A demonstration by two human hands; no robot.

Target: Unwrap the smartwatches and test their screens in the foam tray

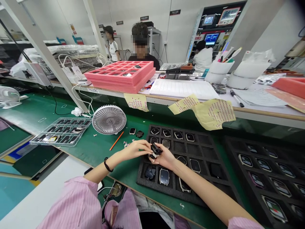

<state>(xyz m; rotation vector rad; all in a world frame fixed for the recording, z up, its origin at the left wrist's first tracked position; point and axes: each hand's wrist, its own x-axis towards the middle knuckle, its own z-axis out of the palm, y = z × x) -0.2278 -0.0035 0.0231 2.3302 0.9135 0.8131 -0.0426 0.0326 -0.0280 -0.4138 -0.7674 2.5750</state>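
Observation:
My right hand (pixel 166 158) is closed around a small black and silver watch part (pixel 156 150), held above the left side of a black foam tray (pixel 152 186). The fingers of my left hand (pixel 137 149) press on the same part from the left. Its fine details are too small to make out. Beneath both hands, the tray's compartments hold several watch cases, among them a silver-framed one (pixel 164 176) near the front edge. Two small dark watch pieces (pixel 132 131) lie on the green mat behind my left hand.
A round fan (pixel 109 120) and an orange stick (pixel 116 141) are left of the hands, beyond them a clear tray of black parts (pixel 62 131). Another foam tray (pixel 232 143) is at the right. Pink trays (pixel 119 83) stand on the shelf; a person sits behind.

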